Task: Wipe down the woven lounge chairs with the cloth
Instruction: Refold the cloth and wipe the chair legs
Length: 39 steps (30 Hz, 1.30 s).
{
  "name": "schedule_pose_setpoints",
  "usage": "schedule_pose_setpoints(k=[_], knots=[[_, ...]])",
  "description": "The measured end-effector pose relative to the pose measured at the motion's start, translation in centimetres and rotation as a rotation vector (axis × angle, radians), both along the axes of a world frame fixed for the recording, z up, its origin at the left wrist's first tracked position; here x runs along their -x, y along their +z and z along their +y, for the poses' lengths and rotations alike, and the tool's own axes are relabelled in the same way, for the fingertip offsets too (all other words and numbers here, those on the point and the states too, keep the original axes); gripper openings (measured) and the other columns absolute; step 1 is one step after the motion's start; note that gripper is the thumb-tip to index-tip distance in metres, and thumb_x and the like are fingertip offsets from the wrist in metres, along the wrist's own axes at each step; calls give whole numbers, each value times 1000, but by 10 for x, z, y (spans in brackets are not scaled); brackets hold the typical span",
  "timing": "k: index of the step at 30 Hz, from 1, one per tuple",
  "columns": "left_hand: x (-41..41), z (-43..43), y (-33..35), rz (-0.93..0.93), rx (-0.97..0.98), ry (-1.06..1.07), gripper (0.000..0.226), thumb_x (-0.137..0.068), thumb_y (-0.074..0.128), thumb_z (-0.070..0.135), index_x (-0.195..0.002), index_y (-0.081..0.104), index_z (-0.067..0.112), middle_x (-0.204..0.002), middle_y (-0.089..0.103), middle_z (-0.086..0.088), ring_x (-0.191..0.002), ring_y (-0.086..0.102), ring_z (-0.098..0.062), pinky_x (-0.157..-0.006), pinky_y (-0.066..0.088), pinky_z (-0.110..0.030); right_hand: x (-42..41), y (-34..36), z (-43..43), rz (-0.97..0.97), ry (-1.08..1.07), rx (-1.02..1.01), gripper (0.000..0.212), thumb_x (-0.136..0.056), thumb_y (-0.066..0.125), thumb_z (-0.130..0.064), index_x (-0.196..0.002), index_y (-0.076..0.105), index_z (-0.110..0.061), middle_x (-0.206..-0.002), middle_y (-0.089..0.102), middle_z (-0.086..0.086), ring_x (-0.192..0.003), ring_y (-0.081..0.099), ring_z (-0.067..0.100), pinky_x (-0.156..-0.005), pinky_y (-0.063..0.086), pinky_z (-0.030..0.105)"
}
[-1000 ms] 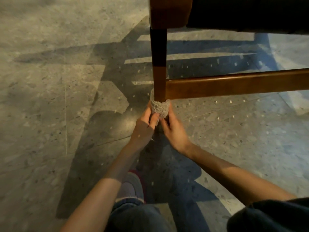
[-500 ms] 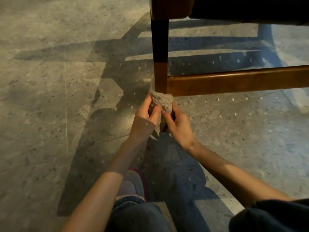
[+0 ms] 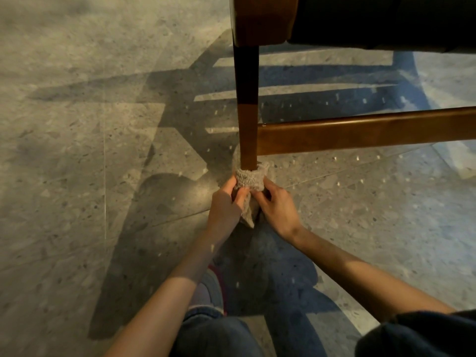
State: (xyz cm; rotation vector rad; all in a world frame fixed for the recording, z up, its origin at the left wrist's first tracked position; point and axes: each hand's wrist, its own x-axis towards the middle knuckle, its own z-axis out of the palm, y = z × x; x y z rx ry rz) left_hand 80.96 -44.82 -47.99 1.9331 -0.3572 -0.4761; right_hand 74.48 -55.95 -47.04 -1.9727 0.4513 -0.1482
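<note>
The cloth [image 3: 250,178] wrapped the chair leg [image 3: 247,130] near the floor; left hand [image 3: 224,203] and right hand [image 3: 277,207] pinched its ends together.

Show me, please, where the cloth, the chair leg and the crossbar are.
cloth [image 3: 250,177], head view, on the fold wrapped round the leg's lower end.
leg [image 3: 248,130], head view, on its lit lower front.
crossbar [image 3: 360,131], head view, on the middle of its front face.

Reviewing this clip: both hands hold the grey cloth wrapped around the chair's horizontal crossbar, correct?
Not quite. In the head view the left hand and right hand do hold the grey cloth, but it is wrapped around the upright chair leg, just below the crossbar.
</note>
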Motion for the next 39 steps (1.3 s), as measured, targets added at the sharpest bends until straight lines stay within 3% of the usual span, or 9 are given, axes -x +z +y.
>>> schedule_pose_setpoints(k=[5, 9, 15, 20, 23, 27, 34, 37, 39], knots=[[-11, -7, 35, -182, 179, 36, 26, -94, 52, 15, -118, 59, 19, -100, 67, 13, -96, 63, 0, -81, 50, -15, -3, 34, 2, -222, -190, -7, 23, -92, 61, -33, -90, 72, -12, -68, 69, 3, -59, 65, 17, -56, 52, 41], [-20, -12, 52, -222, 249, 33, 27, -93, 56, 11, -120, 60, 11, -105, 69, 3, -100, 64, -6, -87, 51, -22, -3, 48, 5, -293, -260, -49, 21, -89, 65, -34, -87, 75, -16, -65, 69, 4, -59, 62, 32, -52, 47, 49], [-15, -9, 37, -188, 211, 42, 35, -93, 53, 8, -127, 56, 10, -104, 68, 4, -96, 64, -4, -84, 50, -20, -1, 33, 4, -227, -194, -34, 17, -93, 62, -23, -86, 72, -12, -62, 67, 5, -53, 62, 23, -52, 50, 44], [-9, 1, 18, -145, 68, 50, 40, -91, 60, 16, -130, 56, 10, -95, 65, 20, -87, 61, 12, -72, 43, -2, -5, 32, -14, -1, -17, 62, 14, -91, 63, -15, -78, 64, -11, -65, 63, 3, -57, 56, 12, -52, 40, 21], [-12, 4, 28, -157, 60, 94, 40, -88, 65, 19, -127, 59, 8, -92, 67, 19, -84, 64, 7, -73, 48, -8, -6, 46, -20, 74, 50, 157, 26, -92, 61, -23, -78, 62, -2, -69, 63, 12, -63, 59, 24, -57, 44, 33], [-17, 8, 56, -243, 133, 148, 41, -85, 69, 19, -124, 61, 8, -104, 70, 3, -95, 66, -5, -85, 54, -27, -9, 81, -25, 141, 105, 315, 34, -90, 60, -42, -76, 67, -11, -68, 66, 2, -60, 61, 13, -54, 44, 26], [-41, 23, 112, -392, 158, 164, 42, -85, 66, 7, -112, 56, 38, -103, 58, 31, -97, 59, 14, -80, 45, -5, -16, 135, -42, 59, 179, 395, 34, -88, 51, -53, -85, 72, -27, -74, 68, -14, -65, 63, -4, -57, 52, 17], [-56, 31, 124, -358, 98, 140, 43, -88, 60, 5, -105, 53, 44, -101, 58, 25, -95, 56, 18, -79, 42, -1, -14, 134, -58, 84, 219, 294, 33, -83, 50, -55, -90, 70, -30, -81, 68, -17, -67, 63, -8, -57, 50, 11], [-66, 35, 128, -345, 32, 125, 30, -88, 59, 1, -106, 60, 25, -97, 64, 6, -86, 57, 17, -76, 42, -1, -10, 126, -71, 148, 225, 293, 27, -85, 53, -51, -93, 70, -31, -87, 67, -19, -70, 63, -6, -60, 53, 15]])
